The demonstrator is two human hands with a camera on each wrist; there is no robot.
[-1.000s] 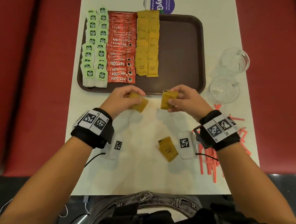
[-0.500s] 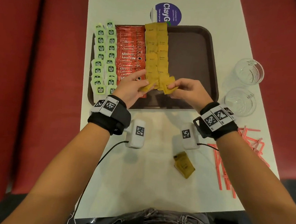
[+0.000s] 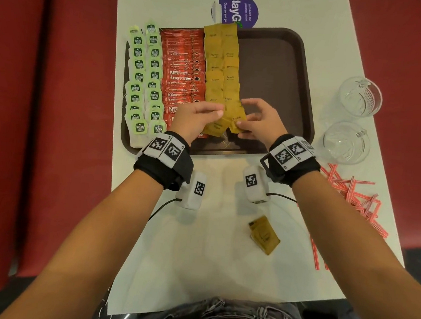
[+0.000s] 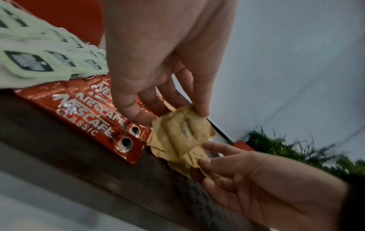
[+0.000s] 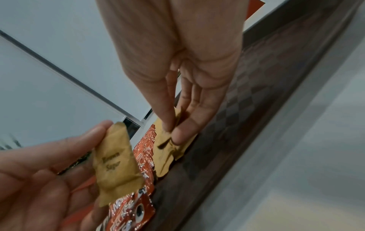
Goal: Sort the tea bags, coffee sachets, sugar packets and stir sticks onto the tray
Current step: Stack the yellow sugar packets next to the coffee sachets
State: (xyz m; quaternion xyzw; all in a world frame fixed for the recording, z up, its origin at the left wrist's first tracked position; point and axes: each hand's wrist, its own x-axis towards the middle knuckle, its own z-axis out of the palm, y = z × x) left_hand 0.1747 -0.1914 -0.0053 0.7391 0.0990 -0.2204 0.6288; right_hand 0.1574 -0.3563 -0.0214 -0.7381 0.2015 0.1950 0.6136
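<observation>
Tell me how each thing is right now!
left hand: pinching a sugar packet
right hand: pinching another sugar packet
tea bags: lined up on tray
coffee sachets: lined up on tray
stir sticks: scattered on table
glass cups: upright, empty

Left hand (image 4: 158,62) pinches a brown sugar packet (image 4: 181,134) beside red coffee sachets (image 4: 94,115); right hand (image 4: 266,187) at 5 o'clock.
</observation>
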